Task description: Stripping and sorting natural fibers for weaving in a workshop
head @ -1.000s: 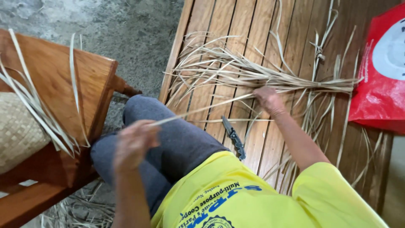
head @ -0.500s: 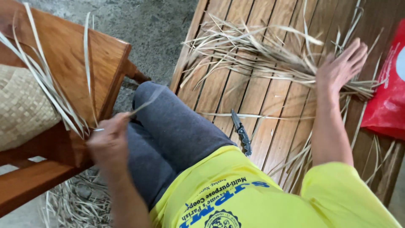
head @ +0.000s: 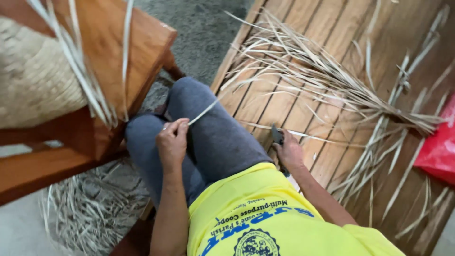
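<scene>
Landmark for every entry: your grey-clad lap (head: 213, 137).

1. Left hand (head: 173, 142), one. It rests on top of your lap, fingers pinched together on a pale leaf strip (head: 203, 113).
2. Pale leaf strip, one. It is thin and flat and runs from your pinched fingers up and to the right across your lap.
3. Right hand (head: 290, 152), one. It lies just right of your lap on the slatted wooden platform (head: 341, 28), fingers curled down upon a dark knife (head: 277, 134). You cannot tell whether the grip is fully closed.
4. Dark knife, one. Only its upper end shows above your right hand, just right of your lap.
5. Loose heap of dried leaf strips (head: 332, 80), too many to count, fanned over the platform to the upper right of your lap.
6. Red plastic bag (head: 438, 147), one. It is glossy and crumpled, far right of your lap, and cut off by the frame edge. No label shows.
7. Wooden chair (head: 104, 61), one, immediately left of your lap. Several pale strips (head: 87, 80) hang over its edge.
8. Woven mat piece (head: 33, 80), one, tan, on the chair, far left of your lap.
9. Leaf scraps (head: 85, 213), a scattered pile on the floor below and left of your lap.
10. Yellow shirt (head: 265, 218), one, with blue print and a round emblem, directly below your lap.
</scene>
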